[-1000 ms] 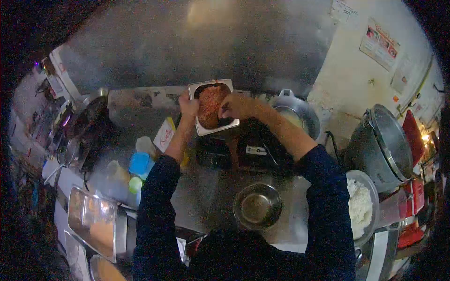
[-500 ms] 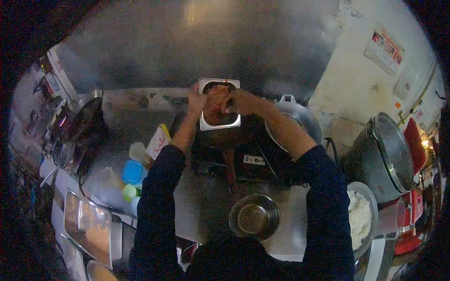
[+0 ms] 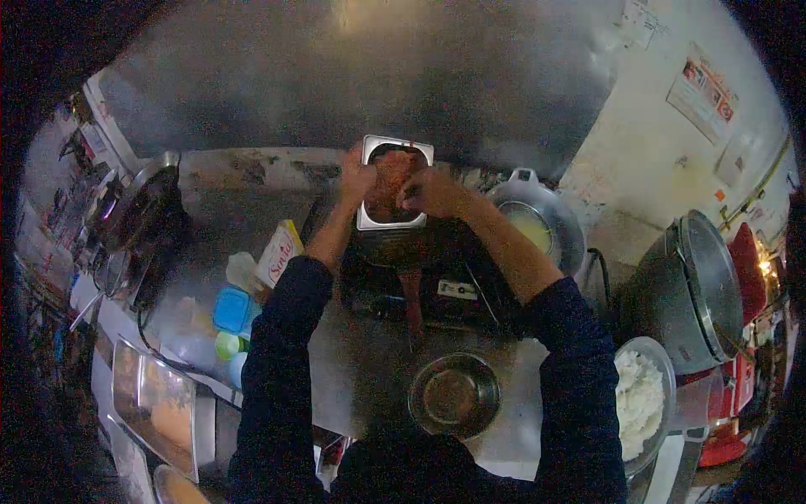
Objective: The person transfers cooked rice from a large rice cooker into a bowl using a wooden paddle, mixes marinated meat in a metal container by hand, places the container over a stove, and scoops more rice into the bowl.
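A rectangular metal container (image 3: 398, 224) with reddish-brown food (image 3: 391, 181) inside is held tilted over a dark pan. My left hand (image 3: 358, 177) grips its left rim. At the right side of the container, my right hand (image 3: 437, 192) is closed, its fingertips over the opening by the food. Whatever those fingers hold, if anything, is too dim to make out. Below the container, the pan's brown handle (image 3: 411, 302) points towards me across a black stove (image 3: 456, 290); most of the pan itself is hidden.
Right of my hands sits a metal pot (image 3: 567, 220) with yellowish liquid. A round metal bowl (image 3: 454, 396) stands nearer me. Beyond my right sleeve are a bowl of white food (image 3: 642, 407) and a large pot (image 3: 693, 290). Leftward lie a blue-lidded tub (image 3: 232, 310) and a steel tray (image 3: 159, 412).
The container has tilted a little, and both hands remain at it. My head view has shifted slightly, showing more of the pot on the right.
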Available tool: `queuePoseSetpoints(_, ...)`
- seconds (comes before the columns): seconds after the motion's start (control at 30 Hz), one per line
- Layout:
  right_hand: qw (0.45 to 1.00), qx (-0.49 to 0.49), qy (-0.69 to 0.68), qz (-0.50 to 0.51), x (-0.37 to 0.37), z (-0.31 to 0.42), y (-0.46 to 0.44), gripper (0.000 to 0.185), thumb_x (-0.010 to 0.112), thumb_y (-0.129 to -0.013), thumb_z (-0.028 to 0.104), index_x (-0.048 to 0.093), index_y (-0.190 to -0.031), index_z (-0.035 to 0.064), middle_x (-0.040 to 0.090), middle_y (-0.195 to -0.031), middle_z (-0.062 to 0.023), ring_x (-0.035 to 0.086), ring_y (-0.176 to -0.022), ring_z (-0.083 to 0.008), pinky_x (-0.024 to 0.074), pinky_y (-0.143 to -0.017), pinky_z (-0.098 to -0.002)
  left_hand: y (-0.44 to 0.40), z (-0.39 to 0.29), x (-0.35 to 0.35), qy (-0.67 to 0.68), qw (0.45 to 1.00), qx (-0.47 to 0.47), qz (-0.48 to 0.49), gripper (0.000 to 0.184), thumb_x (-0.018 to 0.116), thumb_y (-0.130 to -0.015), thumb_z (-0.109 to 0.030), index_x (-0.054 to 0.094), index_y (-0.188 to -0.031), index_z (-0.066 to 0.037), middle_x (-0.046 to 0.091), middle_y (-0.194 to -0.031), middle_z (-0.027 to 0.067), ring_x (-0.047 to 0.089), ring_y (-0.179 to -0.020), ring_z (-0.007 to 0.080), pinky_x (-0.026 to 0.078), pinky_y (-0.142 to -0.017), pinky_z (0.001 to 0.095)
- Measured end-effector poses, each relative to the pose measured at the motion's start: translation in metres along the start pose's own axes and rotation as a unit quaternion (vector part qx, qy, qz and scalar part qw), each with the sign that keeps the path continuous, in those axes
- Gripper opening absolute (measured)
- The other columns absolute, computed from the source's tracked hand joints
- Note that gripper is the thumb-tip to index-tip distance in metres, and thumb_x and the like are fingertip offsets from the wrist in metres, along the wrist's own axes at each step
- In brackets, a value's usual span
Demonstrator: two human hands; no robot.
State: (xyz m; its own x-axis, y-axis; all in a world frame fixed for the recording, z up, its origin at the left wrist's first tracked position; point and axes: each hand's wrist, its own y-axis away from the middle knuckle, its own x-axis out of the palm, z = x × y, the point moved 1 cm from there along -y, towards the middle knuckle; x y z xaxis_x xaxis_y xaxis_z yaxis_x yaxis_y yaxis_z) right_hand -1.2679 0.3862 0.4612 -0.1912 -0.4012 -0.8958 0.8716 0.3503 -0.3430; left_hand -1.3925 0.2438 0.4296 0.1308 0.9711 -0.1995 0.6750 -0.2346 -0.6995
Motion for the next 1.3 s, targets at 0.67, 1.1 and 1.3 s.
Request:
queuePoseSetpoints(0.67, 0.998, -0.052, -0.015, 0.017, 0.008, -0.001, -0.015, 0.017, 0.062, -0.07, 0.018, 0.064, -0.084, 0.009, 0.061, -0.085, -0.0131, 0.057, -0.084, -0.0283, 0.044, -0.077, -0.0384, 0.001, 0.003, 0.01, -0.141, 0.987, 0.08, -0.002, 0.025, 0.062, -0.066, -0.011, 0.058, -0.089, -0.002, 0.059, -0.082, 0.018, 0.056, -0.079, 0.0362, 0.044, -0.072, 0.0416)
queuePoseSetpoints(1.1, 0.996, 0.014, -0.071, 0.05, 0.01, 0.0, -0.021, 0.014, 0.063, -0.071, 0.013, 0.064, -0.083, 0.0071, 0.062, -0.086, -0.0112, 0.058, -0.084, -0.0263, 0.0444, -0.077, -0.0352, 0.0, -0.007, 0.004, -0.162, 0.983, 0.084, 0.009, 0.027, 0.064, -0.068, -0.014, 0.055, -0.09, -0.002, 0.059, -0.079, 0.0178, 0.055, -0.074, 0.0373, 0.044, -0.066, 0.0426)
queuePoseSetpoints(1.3, 0.992, -0.019, -0.116, 0.045, -0.033, 0.022, -0.008, 0.013, 0.062, -0.072, 0.015, 0.064, -0.082, 0.0068, 0.063, -0.085, -0.0086, 0.059, -0.083, -0.0242, 0.0446, -0.078, -0.0347, -0.006, 0.023, 0.002, -0.083, 0.994, 0.065, 0.022, 0.03, 0.065, -0.066, -0.012, 0.055, -0.093, -0.002, 0.06, -0.081, 0.0179, 0.058, -0.076, 0.0353, 0.045, -0.066, 0.0381)
